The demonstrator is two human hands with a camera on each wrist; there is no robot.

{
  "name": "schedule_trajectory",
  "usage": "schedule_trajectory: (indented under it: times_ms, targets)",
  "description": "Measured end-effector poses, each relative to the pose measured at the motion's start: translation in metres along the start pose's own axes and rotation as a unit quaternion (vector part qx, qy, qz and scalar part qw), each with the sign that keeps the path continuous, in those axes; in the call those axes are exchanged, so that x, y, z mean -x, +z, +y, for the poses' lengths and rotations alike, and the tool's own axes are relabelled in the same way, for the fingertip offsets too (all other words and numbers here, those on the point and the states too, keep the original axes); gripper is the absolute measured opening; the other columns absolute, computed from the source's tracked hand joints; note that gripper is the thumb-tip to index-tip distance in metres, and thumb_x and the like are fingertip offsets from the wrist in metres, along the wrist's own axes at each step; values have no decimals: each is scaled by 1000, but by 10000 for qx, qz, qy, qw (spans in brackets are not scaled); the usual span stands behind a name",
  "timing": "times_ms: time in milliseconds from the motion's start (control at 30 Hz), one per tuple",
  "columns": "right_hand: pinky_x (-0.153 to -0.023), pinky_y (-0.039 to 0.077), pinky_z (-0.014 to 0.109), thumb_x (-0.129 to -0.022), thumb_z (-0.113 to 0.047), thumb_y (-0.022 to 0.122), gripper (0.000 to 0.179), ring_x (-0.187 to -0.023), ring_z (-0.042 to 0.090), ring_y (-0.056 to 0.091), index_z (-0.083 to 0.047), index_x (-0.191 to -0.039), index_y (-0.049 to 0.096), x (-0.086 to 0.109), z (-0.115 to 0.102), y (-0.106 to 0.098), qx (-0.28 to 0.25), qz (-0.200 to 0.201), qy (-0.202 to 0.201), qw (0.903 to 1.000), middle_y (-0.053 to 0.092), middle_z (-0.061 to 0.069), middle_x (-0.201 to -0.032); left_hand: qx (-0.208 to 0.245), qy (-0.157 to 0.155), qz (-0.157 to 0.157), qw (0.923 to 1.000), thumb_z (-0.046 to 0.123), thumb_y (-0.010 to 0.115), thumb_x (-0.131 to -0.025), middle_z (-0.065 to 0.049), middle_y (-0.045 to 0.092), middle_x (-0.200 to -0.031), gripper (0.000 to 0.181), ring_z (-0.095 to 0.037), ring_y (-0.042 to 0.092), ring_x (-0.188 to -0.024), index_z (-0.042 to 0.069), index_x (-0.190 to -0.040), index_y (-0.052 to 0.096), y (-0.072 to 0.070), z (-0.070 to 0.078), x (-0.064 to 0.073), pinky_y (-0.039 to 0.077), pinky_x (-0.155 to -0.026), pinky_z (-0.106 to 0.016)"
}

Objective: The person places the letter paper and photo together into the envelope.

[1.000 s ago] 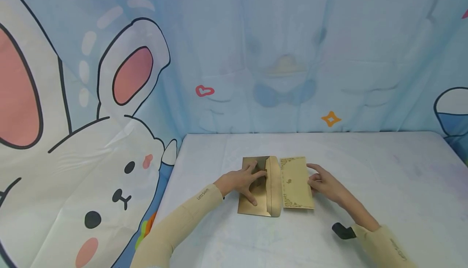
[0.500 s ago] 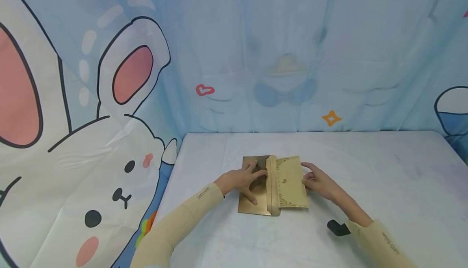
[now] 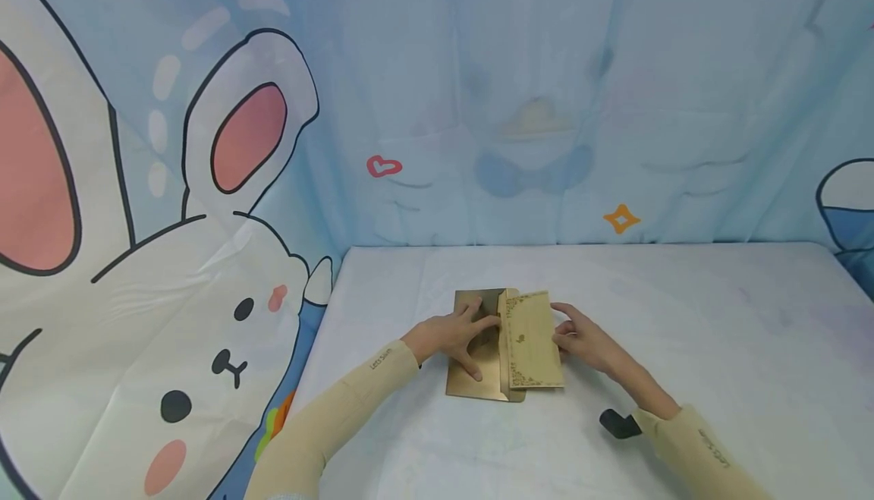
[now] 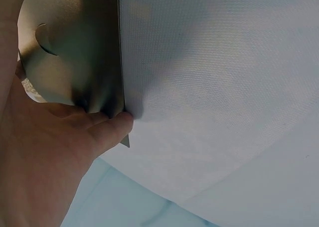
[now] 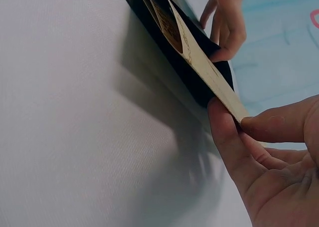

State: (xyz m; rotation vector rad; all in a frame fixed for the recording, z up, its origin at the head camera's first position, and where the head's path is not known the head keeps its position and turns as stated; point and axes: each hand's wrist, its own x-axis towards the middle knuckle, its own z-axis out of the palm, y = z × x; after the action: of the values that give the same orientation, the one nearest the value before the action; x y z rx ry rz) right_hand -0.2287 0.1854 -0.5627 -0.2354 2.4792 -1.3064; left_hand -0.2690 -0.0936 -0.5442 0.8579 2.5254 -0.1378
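A gold envelope [image 3: 471, 388] lies on the white-covered table with its flap toward the right. My left hand [image 3: 454, 335] rests on the envelope with fingers and thumb spread; in the left wrist view its fingertips reach the edge of the shiny gold envelope [image 4: 70, 17]. My right hand [image 3: 590, 341] pinches the right edge of a cream-gold card [image 3: 536, 341] with printed ornament along its sides. The card overlaps the envelope's flap, its left edge near the mouth. In the right wrist view thumb and finger grip the folded card [image 5: 214, 82], tilted above the dark envelope interior.
A white cloth covers the table [image 3: 683, 318]. Behind it hangs a blue curtain [image 3: 423, 67], and a large printed rabbit [image 3: 225, 287] fills the left side. A black device [image 3: 620, 424] sits at the right wrist by the sleeve.
My right hand has moved left with the card, from beside the envelope to over its flap. The left hand has stayed in place on the envelope.
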Motion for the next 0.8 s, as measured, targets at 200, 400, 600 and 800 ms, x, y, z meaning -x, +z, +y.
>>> schedule_trajectory:
  times_ms: [200, 400, 600, 800]
  targets:
    - [-73, 54, 36, -99, -1, 54, 66, -83, 19, 67, 5, -155, 20, -2, 0, 1, -81, -4, -28, 10000, 66, 22, -109, -25, -2, 17, 10000, 78, 72, -68, -10, -2, -171, 116, -29, 14, -157, 46, -159, 6, 0, 0, -2, 55, -89, -43]
    - [-73, 54, 36, -99, -2, 54, 66, -83, 18, 67, 5, -155, 20, -3, 2, 0, 0, -2, -71, 10000, 65, 22, -109, 26, 38, 32, 10000, 77, 73, -69, -11, -3, -171, 115, -31, 14, -157, 47, -158, 7, -2, 1, -2, 55, -87, -43]
    - [-73, 54, 36, -98, -1, 55, 66, -82, 19, 68, 5, -155, 21, -6, 3, 2, -1, 45, -128, 9999, 66, 22, -108, 51, 89, 70, 9999, 77, 73, -68, -11, -2, -171, 115, -32, 15, -156, 46, -159, 9, -4, 1, -3, 55, -88, -44]
    - [-73, 55, 35, -97, -1, 55, 68, -82, 19, 68, 5, -155, 20, -8, 1, 9, -131, 5, -85, 9999, 65, 22, -108, 100, 6, 8, 9999, 76, 74, -68, -10, -1, -171, 115, -29, 15, -157, 46, -159, 10, -3, 1, 0, 55, -86, -43]
